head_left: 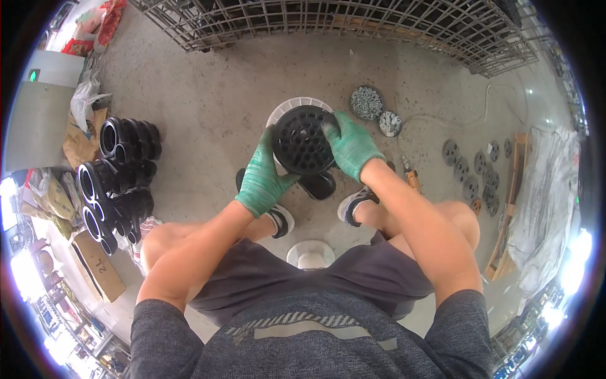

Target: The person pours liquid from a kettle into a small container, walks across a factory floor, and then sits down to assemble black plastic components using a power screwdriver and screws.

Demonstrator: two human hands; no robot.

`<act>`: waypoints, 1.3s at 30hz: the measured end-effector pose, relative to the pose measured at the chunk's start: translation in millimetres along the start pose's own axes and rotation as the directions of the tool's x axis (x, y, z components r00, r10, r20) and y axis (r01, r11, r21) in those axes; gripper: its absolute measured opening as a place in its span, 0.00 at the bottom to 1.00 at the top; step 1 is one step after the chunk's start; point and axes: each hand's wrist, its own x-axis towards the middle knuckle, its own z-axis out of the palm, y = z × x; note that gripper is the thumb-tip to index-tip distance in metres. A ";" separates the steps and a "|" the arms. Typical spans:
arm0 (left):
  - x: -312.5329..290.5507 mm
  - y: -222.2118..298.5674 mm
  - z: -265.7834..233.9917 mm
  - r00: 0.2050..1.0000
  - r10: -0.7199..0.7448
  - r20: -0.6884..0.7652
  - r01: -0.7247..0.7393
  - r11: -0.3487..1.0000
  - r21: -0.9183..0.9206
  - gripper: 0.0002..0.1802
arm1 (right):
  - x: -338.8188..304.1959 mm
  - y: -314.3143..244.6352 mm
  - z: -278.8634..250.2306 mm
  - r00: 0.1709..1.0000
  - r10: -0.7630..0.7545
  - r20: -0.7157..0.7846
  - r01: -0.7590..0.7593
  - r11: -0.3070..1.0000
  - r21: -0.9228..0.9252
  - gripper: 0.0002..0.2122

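Note:
Between my knees is a black round plastic part with a pattern of holes across its face. A black rounded extension sticks out below it toward me. Green gloves cover both my hands. My left hand grips the part's left edge, thumb toward its near side. On the upper right edge, my right hand is closed, its thumb over the rim. Behind and partly hidden by the part is a white round ribbed support.
A dish of small metal fasteners and a smaller dish lie front right. An orange air tool rests nearer. Grey discs lie right. Black hollow parts stand left; a wire cage spans the far side.

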 end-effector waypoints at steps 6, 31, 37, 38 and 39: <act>12.1 -5.4 -5.7 0.988 0.022 0.154 0.041 0.919 -0.392 0.57 | 5.9 10.1 0.2 0.993 0.081 0.088 -0.078 0.996 -0.040 0.19; 17.0 -17.8 -22.3 0.926 0.274 0.259 -0.374 0.590 0.715 0.53 | 3.7 33.7 1.2 0.989 0.024 0.148 -0.035 0.997 0.072 0.17; 19.8 -22.6 -21.9 0.919 0.303 0.252 -0.390 0.605 0.694 0.53 | 8.4 47.5 9.3 0.989 0.016 0.148 -0.045 0.980 0.194 0.18; 19.9 -22.8 -21.9 0.918 0.307 0.250 -0.392 0.612 0.687 0.52 | 8.1 47.4 8.5 0.989 0.015 0.147 -0.044 0.980 0.195 0.18; 19.7 -22.4 -21.9 0.918 0.308 0.250 -0.392 0.611 0.688 0.52 | 6.6 43.0 5.1 0.989 0.015 0.149 -0.042 0.982 0.184 0.17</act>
